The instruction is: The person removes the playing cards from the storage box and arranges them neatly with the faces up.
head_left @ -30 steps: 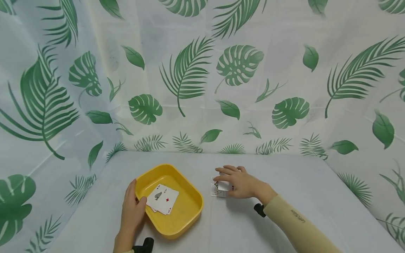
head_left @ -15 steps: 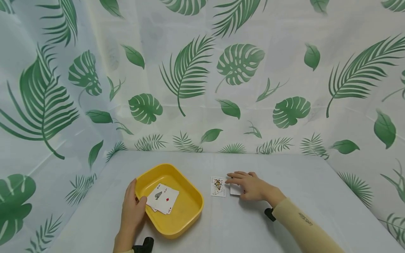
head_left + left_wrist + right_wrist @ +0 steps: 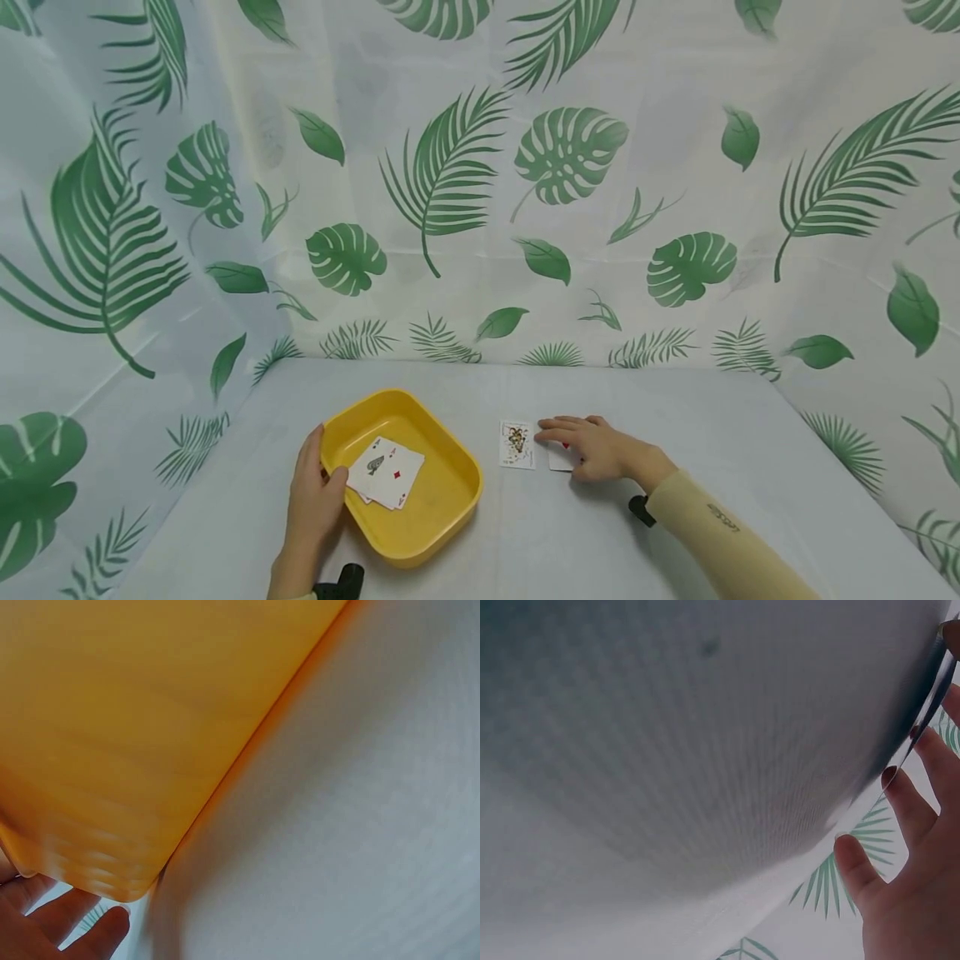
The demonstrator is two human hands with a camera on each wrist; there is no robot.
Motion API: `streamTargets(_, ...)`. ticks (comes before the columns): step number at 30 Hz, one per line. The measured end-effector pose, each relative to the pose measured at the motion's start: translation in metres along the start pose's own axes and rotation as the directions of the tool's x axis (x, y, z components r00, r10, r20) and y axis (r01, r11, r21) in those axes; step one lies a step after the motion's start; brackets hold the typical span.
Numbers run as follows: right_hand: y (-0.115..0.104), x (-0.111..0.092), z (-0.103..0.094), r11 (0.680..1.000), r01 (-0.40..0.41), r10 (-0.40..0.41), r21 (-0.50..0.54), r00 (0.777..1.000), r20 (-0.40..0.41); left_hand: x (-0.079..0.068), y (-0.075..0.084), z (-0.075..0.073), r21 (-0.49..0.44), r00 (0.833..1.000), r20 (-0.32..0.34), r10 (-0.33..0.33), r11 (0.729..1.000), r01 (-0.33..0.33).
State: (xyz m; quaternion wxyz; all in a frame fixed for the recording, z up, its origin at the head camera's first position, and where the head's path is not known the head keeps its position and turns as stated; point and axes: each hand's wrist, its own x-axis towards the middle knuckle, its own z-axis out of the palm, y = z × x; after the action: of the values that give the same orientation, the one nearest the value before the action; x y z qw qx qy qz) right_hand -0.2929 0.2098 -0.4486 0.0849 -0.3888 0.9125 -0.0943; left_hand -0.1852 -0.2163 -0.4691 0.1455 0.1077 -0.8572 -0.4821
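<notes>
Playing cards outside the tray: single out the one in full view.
It is the joker, face up between the yellow tray and the right hand; the other card is partly hidden by that hand.

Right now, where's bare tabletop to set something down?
Free: white tabletop right of the right hand; narrow lane between the yellow rounded plastic tray and the white joker playing card; strip behind both, up to the green-leaf-print sheet. Crowded: right of the joker, where that hand partly covers a red-marked white card.

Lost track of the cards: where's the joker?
In the head view, the joker lies face up on the table, right of the tray, just left of the right hand.
</notes>
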Motion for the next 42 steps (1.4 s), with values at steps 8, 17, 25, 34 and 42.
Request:
streamTargets(8, 0.001, 0.001, -0.002, 1.000, -0.006, 0.006, 0.004, 1.000, 0.019, 0.000, 0.000, -0.001, -0.006, 1.000, 0.010, 0.007, 1.000, -0.007)
streamTargets(17, 0.002, -0.004, -0.011, 1.000, -0.019, 0.019, 0.014, 1.000, -0.006, -0.001, 0.000, 0.001, -0.008, 1.000, 0.003, 0.001, 1.000, -0.001)
streamTargets(25, -0.003, 0.000, -0.030, 1.000, -0.008, 0.010, 0.022, 0.994, -0.108, 0.000, 0.001, 0.000, -0.008, 1.000, -0.004, -0.003, 1.000, 0.003)
streamTargets(34, -0.033, 0.012, -0.045, 0.998, 0.043, -0.032, 0.055, 0.983, -0.181, 0.000, -0.001, 0.001, -0.009, 1.000, -0.003, 0.009, 1.000, -0.009)
streamTargets(42, -0.057, 0.035, -0.056, 0.991, 0.132, -0.123, 0.030, 0.970, -0.209, 0.001, -0.001, 0.000, 0.001, 1.000, -0.003, 0.004, 1.000, -0.004)
